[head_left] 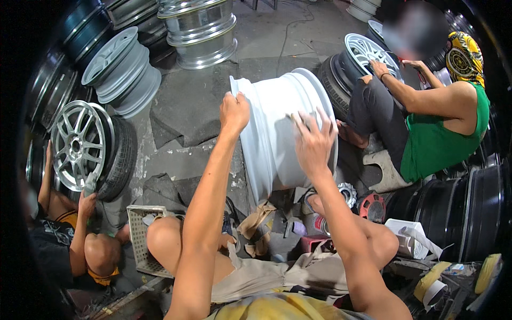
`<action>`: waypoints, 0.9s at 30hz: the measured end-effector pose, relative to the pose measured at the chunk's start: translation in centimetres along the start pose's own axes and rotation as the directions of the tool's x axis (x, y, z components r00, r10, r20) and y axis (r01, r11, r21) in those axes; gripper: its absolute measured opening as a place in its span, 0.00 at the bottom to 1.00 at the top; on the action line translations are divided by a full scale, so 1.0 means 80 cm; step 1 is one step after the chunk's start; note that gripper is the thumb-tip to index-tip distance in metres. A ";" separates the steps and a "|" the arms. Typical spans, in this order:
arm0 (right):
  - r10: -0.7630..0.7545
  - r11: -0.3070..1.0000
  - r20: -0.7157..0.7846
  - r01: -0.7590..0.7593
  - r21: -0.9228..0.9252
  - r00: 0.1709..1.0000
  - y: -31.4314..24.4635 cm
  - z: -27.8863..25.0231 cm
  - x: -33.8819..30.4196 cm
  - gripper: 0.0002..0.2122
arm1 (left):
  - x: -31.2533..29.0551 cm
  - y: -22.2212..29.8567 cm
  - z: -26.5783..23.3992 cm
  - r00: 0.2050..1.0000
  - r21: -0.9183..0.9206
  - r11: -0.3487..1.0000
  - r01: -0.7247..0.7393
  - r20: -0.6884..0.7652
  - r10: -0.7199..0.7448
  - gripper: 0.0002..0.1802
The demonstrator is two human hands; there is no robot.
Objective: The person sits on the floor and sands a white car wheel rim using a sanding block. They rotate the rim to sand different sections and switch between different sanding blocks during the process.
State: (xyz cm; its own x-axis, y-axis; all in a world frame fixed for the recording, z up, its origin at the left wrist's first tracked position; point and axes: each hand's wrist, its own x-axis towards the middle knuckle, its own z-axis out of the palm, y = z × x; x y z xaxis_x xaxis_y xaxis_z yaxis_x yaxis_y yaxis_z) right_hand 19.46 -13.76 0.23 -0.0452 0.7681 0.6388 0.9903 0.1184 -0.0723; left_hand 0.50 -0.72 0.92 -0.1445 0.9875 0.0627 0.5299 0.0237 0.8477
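Observation:
A white-coated wheel rim (277,112) lies on its side in front of my knees, its broad barrel facing me. My left hand (234,111) is closed around the flange at its left edge. Over the right part of the barrel is my right hand (313,140), fingers spread apart and stretched forward. Motion blurs its fingertips, which look dark and dusty. Whether a thin piece lies under them cannot be made out.
At right, a person in a green top (448,133) works on a silver wheel (370,53). Another person's hand (87,204) touches a spoked wheel (79,144) at left. A plastic basket (140,240) stands by my left knee; stacked rims (200,34) rise behind. Scraps of brown paper (257,220) lie below the rim.

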 end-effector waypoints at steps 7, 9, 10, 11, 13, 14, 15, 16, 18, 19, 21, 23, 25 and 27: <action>-0.004 0.988 0.155 -0.021 0.154 0.988 -0.038 -0.040 -0.105 0.21 | -0.016 0.018 -0.019 0.998 0.150 0.987 -0.050 0.047 0.044 0.25; 0.023 0.975 0.292 -0.086 0.207 0.956 -0.054 -0.066 -0.178 0.18 | -0.014 0.015 -0.015 0.988 0.236 0.959 -0.157 0.029 0.155 0.24; 0.036 0.966 0.423 -0.141 0.218 0.905 -0.059 -0.075 -0.217 0.15 | -0.014 0.009 -0.010 0.976 0.244 0.947 -0.210 -0.011 0.219 0.24; 0.037 0.945 0.494 -0.192 0.266 0.869 -0.067 -0.073 -0.251 0.14 | -0.016 0.001 -0.007 0.958 0.262 0.930 -0.256 -0.056 0.280 0.24; -0.003 0.865 0.705 -0.352 0.357 0.709 -0.075 -0.058 -0.302 0.09 | -0.016 -0.008 -0.003 0.921 0.299 0.895 -0.331 -0.104 0.375 0.24; -0.042 0.865 0.791 -0.374 0.334 0.610 -0.078 -0.043 -0.324 0.09 | -0.016 -0.008 -0.002 0.906 0.313 0.879 -0.360 -0.108 0.409 0.24; -0.081 0.875 0.820 -0.354 0.331 0.566 -0.077 -0.028 -0.337 0.09 | -0.014 -0.005 0.001 0.888 0.324 0.861 -0.393 -0.110 0.447 0.24; -0.118 0.884 0.846 -0.334 0.328 0.519 -0.075 -0.014 -0.350 0.10 | -0.015 -0.002 0.004 0.871 0.375 0.829 -0.415 -0.100 0.481 0.24; -0.150 0.899 0.897 -0.321 0.299 0.415 -0.075 0.007 -0.366 0.15 | -0.019 0.003 0.002 0.836 0.482 0.753 -0.447 -0.073 0.543 0.24; -0.146 0.891 0.898 -0.339 0.302 0.415 -0.074 0.014 -0.372 0.15 | -0.017 0.006 -0.001 0.825 0.516 0.710 -0.479 -0.011 0.565 0.24; -0.125 0.876 0.904 -0.382 0.295 0.410 -0.074 0.014 -0.374 0.15 | -0.015 0.016 -0.004 0.794 0.560 0.619 -0.550 0.121 0.596 0.24; -0.151 0.874 0.893 -0.364 0.321 0.425 -0.072 0.025 -0.397 0.14 | -0.002 0.022 -0.002 0.728 0.545 0.519 -0.658 0.288 0.622 0.25; -0.183 0.892 0.928 -0.342 0.295 0.324 -0.069 0.033 -0.411 0.13 | 0.002 0.033 0.009 0.606 0.432 0.433 -0.791 0.454 0.653 0.26; -0.155 0.912 0.969 -0.350 0.215 0.192 -0.071 0.037 -0.404 0.10 | -0.003 0.035 0.022 0.544 0.356 0.411 -0.839 0.543 0.640 0.36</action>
State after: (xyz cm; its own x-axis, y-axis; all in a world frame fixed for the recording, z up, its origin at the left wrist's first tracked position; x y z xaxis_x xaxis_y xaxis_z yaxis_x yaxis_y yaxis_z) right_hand 14.90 -37.37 -22.29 -0.2892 0.7391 -0.6084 0.8903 -0.0258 -0.4546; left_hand 3.54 -0.62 2.37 0.7140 0.6369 0.2908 0.6369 -0.7633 0.1081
